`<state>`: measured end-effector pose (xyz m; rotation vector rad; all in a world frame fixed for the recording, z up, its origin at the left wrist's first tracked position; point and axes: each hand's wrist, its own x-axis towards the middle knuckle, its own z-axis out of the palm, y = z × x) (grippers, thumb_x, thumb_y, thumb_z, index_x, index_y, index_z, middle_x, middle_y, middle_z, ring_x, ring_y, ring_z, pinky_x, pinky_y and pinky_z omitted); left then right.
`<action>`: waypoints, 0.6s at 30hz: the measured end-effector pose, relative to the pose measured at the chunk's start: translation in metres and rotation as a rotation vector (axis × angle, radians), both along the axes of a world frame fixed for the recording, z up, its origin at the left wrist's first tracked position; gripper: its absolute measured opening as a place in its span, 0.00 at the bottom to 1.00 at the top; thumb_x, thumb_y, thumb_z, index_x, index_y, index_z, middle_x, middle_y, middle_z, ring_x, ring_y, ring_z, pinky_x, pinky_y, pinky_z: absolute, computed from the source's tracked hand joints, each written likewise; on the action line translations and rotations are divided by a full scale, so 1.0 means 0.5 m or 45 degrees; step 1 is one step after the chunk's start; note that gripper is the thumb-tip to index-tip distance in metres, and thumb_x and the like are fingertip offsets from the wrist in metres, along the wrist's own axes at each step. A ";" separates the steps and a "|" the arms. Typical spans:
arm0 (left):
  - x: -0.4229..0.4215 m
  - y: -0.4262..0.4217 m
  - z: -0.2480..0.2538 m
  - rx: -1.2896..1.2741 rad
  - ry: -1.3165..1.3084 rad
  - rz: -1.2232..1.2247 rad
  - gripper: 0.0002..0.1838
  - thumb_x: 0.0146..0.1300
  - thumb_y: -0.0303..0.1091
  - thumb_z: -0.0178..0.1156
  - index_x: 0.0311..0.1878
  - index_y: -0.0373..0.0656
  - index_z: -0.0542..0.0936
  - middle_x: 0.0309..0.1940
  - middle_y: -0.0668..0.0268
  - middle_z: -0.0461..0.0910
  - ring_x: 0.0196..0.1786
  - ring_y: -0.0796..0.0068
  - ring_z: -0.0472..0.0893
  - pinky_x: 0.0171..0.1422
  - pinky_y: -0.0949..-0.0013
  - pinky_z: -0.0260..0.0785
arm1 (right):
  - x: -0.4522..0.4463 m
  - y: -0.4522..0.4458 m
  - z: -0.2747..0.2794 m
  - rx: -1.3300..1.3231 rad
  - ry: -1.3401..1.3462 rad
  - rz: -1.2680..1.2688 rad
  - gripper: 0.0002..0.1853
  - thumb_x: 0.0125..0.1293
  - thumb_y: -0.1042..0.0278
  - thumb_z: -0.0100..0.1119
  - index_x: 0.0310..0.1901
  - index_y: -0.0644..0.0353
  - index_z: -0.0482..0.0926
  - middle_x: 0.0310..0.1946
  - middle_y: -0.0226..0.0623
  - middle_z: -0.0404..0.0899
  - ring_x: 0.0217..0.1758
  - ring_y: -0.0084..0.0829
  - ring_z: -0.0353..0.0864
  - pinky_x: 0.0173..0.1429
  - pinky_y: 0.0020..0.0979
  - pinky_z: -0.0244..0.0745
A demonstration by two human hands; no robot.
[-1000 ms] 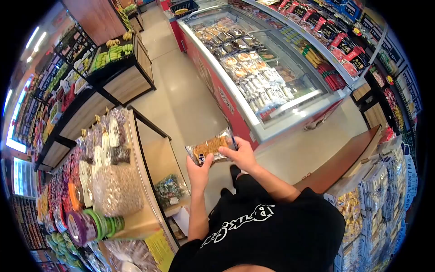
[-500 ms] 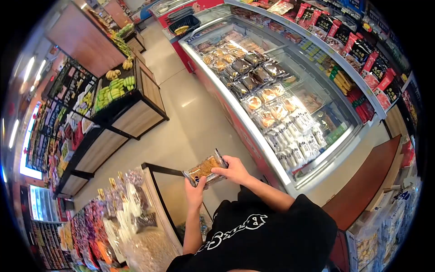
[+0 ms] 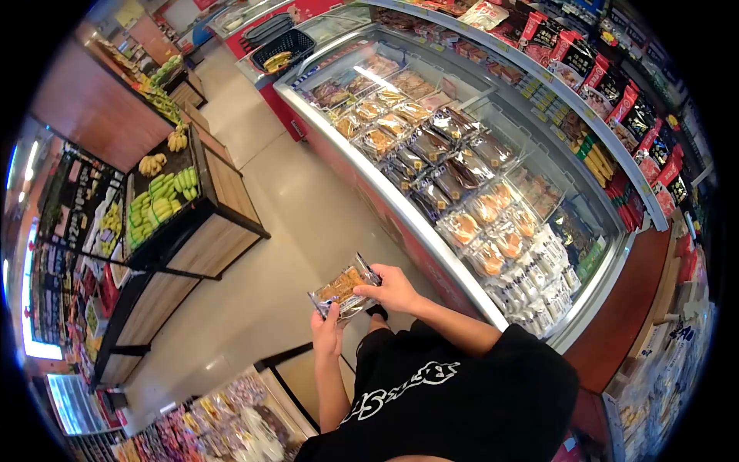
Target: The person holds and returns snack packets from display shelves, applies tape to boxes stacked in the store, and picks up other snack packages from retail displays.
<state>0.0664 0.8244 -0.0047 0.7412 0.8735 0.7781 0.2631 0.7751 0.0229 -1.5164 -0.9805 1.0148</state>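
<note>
The step in hand, as I judge it, is holding 1 packet (image 3: 341, 287) with 2 hands, its face turned up to the person. The packet is tilted above the floor (image 3: 285, 208), to the left of the freezer (image 3: 431, 245). The left hand (image 3: 326, 333) is closed on its near left part, with the thumb at the edge. The right hand (image 3: 394, 291) is closed on its right side, with the thumb lying over the front. The other fingers are partly hidden behind, so I cannot tell how each of them presses. For the next move, I think this hold calls for a light and even grip, because the wrapper looks thin and could crease.

Compared with 0.5 s earlier, both hands keep the packet in almost the same hold. The view has turned: the basket (image 3: 304, 48) at the far side and the fruit stand (image 3: 185, 246) at the left appear more to the left. More of the freezer's near part is seen, and less of the near left snack stand (image 3: 295, 408).
</note>
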 end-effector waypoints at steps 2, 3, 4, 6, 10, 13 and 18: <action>-0.003 0.097 -0.026 -0.197 -0.084 -0.088 0.18 0.70 0.34 0.57 0.60 0.41 0.71 0.52 0.62 0.78 0.52 0.69 0.80 0.50 0.66 0.76 | -0.005 0.073 -0.008 -0.051 -0.008 -0.047 0.19 0.55 0.58 0.71 0.38 0.67 0.80 0.23 0.40 0.79 0.26 0.28 0.77 0.33 0.33 0.73; -0.001 0.149 -0.043 -0.279 -0.102 -0.115 0.17 0.70 0.35 0.57 0.59 0.41 0.72 0.51 0.63 0.79 0.51 0.70 0.80 0.48 0.67 0.76 | 0.000 0.115 -0.014 -0.104 -0.040 -0.069 0.18 0.55 0.59 0.71 0.38 0.67 0.80 0.23 0.40 0.79 0.26 0.28 0.78 0.32 0.33 0.73; 0.007 0.200 -0.050 -0.357 -0.127 -0.141 0.16 0.70 0.35 0.57 0.58 0.42 0.72 0.50 0.63 0.80 0.50 0.70 0.80 0.47 0.67 0.76 | 0.011 0.158 -0.002 -0.154 -0.079 -0.089 0.18 0.55 0.59 0.71 0.38 0.67 0.80 0.23 0.40 0.80 0.25 0.28 0.78 0.32 0.33 0.73; 0.051 0.282 -0.036 -0.452 -0.145 -0.159 0.13 0.69 0.38 0.58 0.53 0.44 0.75 0.45 0.65 0.82 0.45 0.73 0.81 0.43 0.69 0.75 | 0.039 0.227 0.030 -0.163 -0.027 -0.139 0.18 0.55 0.59 0.70 0.37 0.67 0.80 0.23 0.41 0.80 0.25 0.28 0.79 0.32 0.33 0.74; 0.118 0.449 -0.111 -0.661 -0.201 -0.359 0.15 0.68 0.40 0.60 0.52 0.44 0.76 0.43 0.66 0.81 0.40 0.73 0.81 0.41 0.70 0.75 | 0.084 0.347 0.027 -0.229 -0.076 -0.312 0.18 0.55 0.59 0.70 0.37 0.67 0.79 0.24 0.42 0.81 0.25 0.29 0.80 0.32 0.33 0.74; 0.178 0.548 -0.117 -0.639 -0.096 -0.528 0.16 0.66 0.41 0.62 0.53 0.45 0.75 0.43 0.66 0.81 0.39 0.73 0.80 0.41 0.69 0.74 | 0.123 0.415 -0.026 -0.261 -0.191 -0.454 0.20 0.53 0.59 0.71 0.40 0.67 0.78 0.30 0.50 0.80 0.34 0.40 0.82 0.40 0.38 0.74; 0.289 0.694 -0.135 -0.256 0.221 -0.753 0.20 0.64 0.38 0.65 0.54 0.44 0.70 0.44 0.65 0.80 0.39 0.73 0.80 0.41 0.71 0.74 | 0.234 0.524 -0.112 -0.316 -0.378 -0.511 0.25 0.53 0.57 0.69 0.46 0.67 0.74 0.38 0.55 0.80 0.44 0.52 0.80 0.49 0.43 0.73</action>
